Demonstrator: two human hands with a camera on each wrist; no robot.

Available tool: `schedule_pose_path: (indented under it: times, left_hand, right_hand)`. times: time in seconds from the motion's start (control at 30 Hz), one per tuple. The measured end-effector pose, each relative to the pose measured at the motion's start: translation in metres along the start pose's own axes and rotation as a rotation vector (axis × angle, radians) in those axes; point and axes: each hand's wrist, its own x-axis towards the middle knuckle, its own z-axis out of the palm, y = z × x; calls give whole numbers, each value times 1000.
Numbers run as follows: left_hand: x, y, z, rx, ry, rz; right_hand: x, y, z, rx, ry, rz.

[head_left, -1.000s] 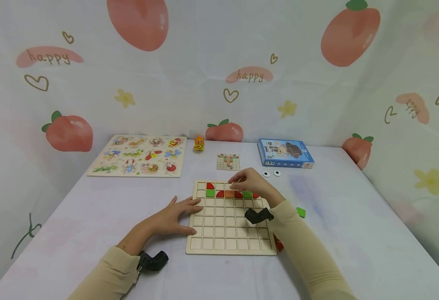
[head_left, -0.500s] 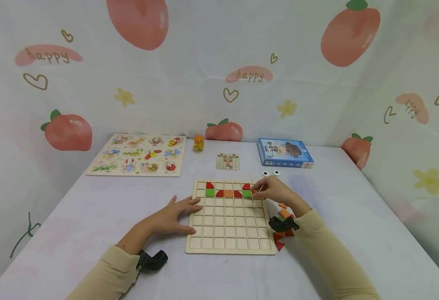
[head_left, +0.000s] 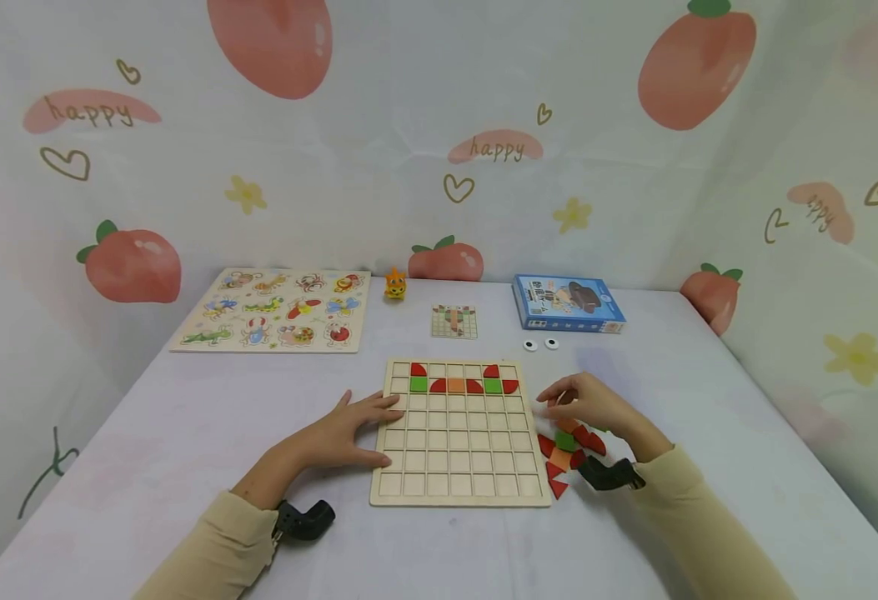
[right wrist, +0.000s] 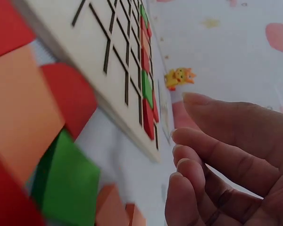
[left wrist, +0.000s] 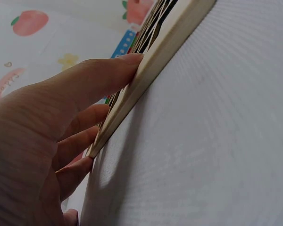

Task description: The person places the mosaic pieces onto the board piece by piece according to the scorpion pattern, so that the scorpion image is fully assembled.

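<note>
A wooden grid board [head_left: 458,450] lies flat on the table. My left hand [head_left: 344,433] rests on its left edge, and the left wrist view shows the thumb [left wrist: 127,59] on the rim. Near the board's top sit red quarter-round pieces [head_left: 510,387], green squares [head_left: 493,386] and an orange square [head_left: 457,385]. Just off the right edge, my right hand [head_left: 592,404] hovers over a pile of loose red, green and orange pieces [head_left: 566,442] and partly hides it. The right wrist view shows its fingers loosely bent, thumb apart, nothing between them.
Behind the board lies a small pattern card [head_left: 454,322], with two eye-like discs [head_left: 530,346] to its right. A blue box [head_left: 569,303], a small orange-yellow toy [head_left: 396,284] and an insect puzzle board [head_left: 273,310] stand farther back, before a printed cloth wall.
My right hand has moved from over the board's top rows to the right, beyond its edge. The red pieces at the upper right of the grid now show uncovered. My left hand stays put.
</note>
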Motion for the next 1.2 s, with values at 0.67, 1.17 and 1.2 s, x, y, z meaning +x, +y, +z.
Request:
schedule_pose_path:
  times: [0.67, 1.17, 1.2]
  left_hand:
    - [0, -1, 1, -11, -3, -15]
    - [0, -2, 1, -2, 2, -8]
    - [0, -2, 1, -3, 3, -7]
  right_hand:
    - [-52, 46, -8, -16, 51, 72]
    - [-56, 53, -5, -62, 80, 9]
    - [-56, 52, -5, -66, 79, 7]
